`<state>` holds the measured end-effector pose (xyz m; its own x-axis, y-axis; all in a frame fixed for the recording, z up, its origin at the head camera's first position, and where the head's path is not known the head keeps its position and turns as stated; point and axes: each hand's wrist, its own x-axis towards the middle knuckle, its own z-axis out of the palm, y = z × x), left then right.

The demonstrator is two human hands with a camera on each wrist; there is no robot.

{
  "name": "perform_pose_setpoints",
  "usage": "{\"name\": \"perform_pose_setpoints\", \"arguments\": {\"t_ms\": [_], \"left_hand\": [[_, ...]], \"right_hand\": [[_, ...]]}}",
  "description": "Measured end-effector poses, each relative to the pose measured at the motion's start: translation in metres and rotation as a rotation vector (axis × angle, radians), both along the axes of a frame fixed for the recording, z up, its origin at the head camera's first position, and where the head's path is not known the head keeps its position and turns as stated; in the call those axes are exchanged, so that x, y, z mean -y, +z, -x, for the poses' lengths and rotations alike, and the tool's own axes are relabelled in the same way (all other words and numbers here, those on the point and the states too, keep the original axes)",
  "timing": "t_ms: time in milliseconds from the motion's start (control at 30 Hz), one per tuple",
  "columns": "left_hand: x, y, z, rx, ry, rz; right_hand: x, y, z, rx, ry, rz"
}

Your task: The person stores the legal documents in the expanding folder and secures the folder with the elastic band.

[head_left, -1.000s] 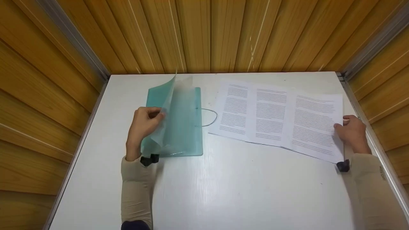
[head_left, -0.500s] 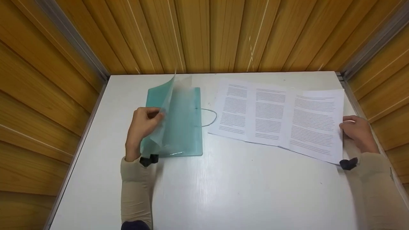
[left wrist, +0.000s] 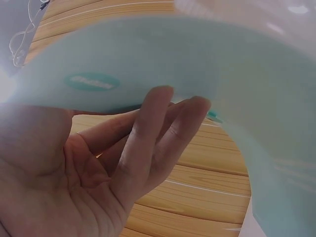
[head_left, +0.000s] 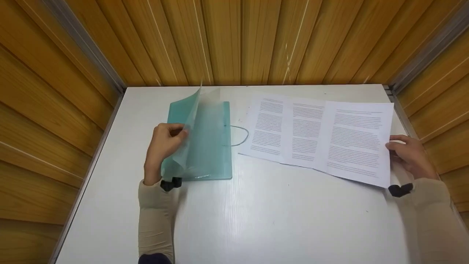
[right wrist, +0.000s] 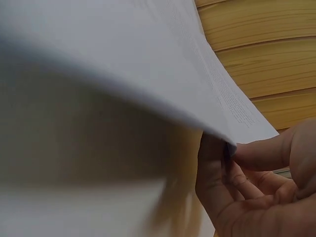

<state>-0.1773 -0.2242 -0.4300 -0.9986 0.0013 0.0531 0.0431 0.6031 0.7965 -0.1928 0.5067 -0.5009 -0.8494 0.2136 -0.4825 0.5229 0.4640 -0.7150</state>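
In the left-centre of the head view, the left hand has a firm pinch on the cover, and the wrist view shows the thumb side behind it and fingertips in front. Over at right-centre, the right hand is gripping too, thumb and fingers nipping the right edge of the right sheet. That edge is up off the table, and the sheet bows in the wrist view.

Just outward from the left hand, here's the folder, translucent teal, lying left of centre with its cover bent upward. An oval label shows on the cover, left of centre in the left wrist view, its lettering too blurred to read. From the folder's right edge a thin loop pokes out towards the papers.

And the papers, all printed in blocks of lines: the middle sheet sits partly under the right one, and the left sheet lies nearest the loop. Everything's on the white table, with wood-grain boards across the top of the frame.
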Motion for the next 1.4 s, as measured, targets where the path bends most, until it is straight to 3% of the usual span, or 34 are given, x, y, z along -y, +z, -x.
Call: {"name": "perform_pose_setpoints", "arguments": {"t_ms": [600, 833, 1167, 1400], "left_hand": [[0.000, -0.001, 0.000, 0.009, -0.008, -0.001], [0.001, -0.001, 0.000, 0.001, -0.011, -0.007], [0.000, -0.002, -0.001, -0.009, -0.017, 0.004], [-0.001, 0.000, -0.001, -0.003, -0.020, 0.004]], "right_hand": [[0.009, 0.010, 0.001, -0.032, -0.054, 0.173], [0.017, 0.012, 0.001, -0.080, -0.105, 0.355], [0.027, 0.013, 0.002, -0.080, -0.109, 0.414], [0.040, 0.016, 0.002, -0.098, -0.126, 0.532]]}}
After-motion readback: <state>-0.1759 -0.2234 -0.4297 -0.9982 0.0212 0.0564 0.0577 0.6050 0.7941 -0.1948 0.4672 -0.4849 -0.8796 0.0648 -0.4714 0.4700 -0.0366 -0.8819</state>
